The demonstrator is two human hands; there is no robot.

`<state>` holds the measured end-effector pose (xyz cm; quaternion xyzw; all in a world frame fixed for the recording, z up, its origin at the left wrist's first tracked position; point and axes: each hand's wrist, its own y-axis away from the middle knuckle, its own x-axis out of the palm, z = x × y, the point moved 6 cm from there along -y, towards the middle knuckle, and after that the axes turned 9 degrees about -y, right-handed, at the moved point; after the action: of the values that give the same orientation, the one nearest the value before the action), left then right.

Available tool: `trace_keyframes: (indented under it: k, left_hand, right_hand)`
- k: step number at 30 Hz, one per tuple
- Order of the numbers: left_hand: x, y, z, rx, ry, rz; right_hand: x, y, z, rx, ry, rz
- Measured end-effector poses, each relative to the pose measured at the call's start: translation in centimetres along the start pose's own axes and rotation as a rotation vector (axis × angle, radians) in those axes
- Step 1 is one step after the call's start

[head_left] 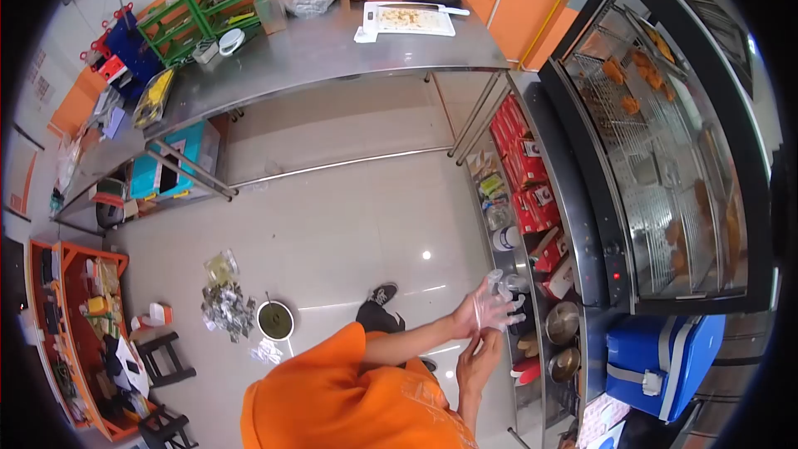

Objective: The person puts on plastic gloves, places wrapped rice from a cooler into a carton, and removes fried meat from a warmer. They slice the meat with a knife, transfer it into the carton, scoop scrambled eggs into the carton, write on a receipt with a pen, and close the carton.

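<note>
Orange cloth covers your torso at the bottom of the view, and both your bare arms reach to the right. Your left hand (499,309) is open with its fingers spread, inside a clear plastic glove (492,293) (thin enough to see skin through). Your right hand (482,352) is just below it, its fingers closed on the glove near the left wrist. Beside your hands stands a metal shelf unit (517,270), holding red boxes (532,168) and shiny metal bowls (563,323). Above and right is a glass-fronted display cabinet (665,141) with orange-brown food on its racks; a blue bag (636,351) is below it. On the pale floor, well to the left, a white tub (275,321) holds something dark green, near a heap of crumpled packets (226,309).
</note>
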<state>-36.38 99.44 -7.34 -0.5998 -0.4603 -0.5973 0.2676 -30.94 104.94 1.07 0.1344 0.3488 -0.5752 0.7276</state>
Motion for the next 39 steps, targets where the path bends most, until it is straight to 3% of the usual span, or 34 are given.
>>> trace_keyframes:
  k: [4,14,18,20,22,24,26,29,32,34,35,39]
  left_hand:
    - [-3.2,1.1,-1.1,-0.136,0.078,-0.025]
    - [-4.5,0.6,-5.5,-0.084,0.021,-0.01]
    - [-5.1,-0.9,-3.8,-0.33,0.133,-0.144]
    - [-4.7,-2.0,-3.6,-0.284,0.224,0.037]
    - [-3.3,-2.0,-3.6,-0.426,0.449,0.029]
    - [-3.7,-3.2,-2.9,-0.406,0.476,0.186]
    - [-3.2,-4.5,-2.2,-0.438,0.262,0.141]
    - [-2.9,-5.5,0.5,-0.56,0.274,0.075]
    - [-3.3,-5.7,2.3,-0.58,0.06,0.177]
    - [-2.1,-6.9,5.1,-0.609,-0.1,0.003]
    - [-1.7,-7.0,6.2,-0.593,-0.183,-0.082]
    - [-4.3,-11.1,12.2,-0.683,-0.639,-0.041]
  right_hand:
    - [2.4,-1.4,1.9,0.046,0.087,0.052]
    - [6.1,-3.8,3.2,0.123,0.063,0.134]
    - [6.4,-3.8,3.8,0.005,0.112,0.074]
    - [6.1,-4.0,3.6,0.044,0.103,0.024]
    - [5.3,-4.0,3.1,0.104,0.07,0.005]
    - [4.6,-3.7,2.1,0.123,0.085,0.003]
    - [3.0,-3.8,1.8,0.139,0.042,-0.05]
    - [0.8,-2.4,-0.3,0.203,0.007,-0.13]
    - [-2.1,-0.4,-1.8,0.252,0.038,-0.244]
    - [-3.7,0.5,-4.4,0.315,0.035,-0.305]
    - [-4.1,1.2,-5.7,0.329,0.036,-0.277]
    - [-7.8,5.2,-12.0,0.331,-0.034,-0.223]
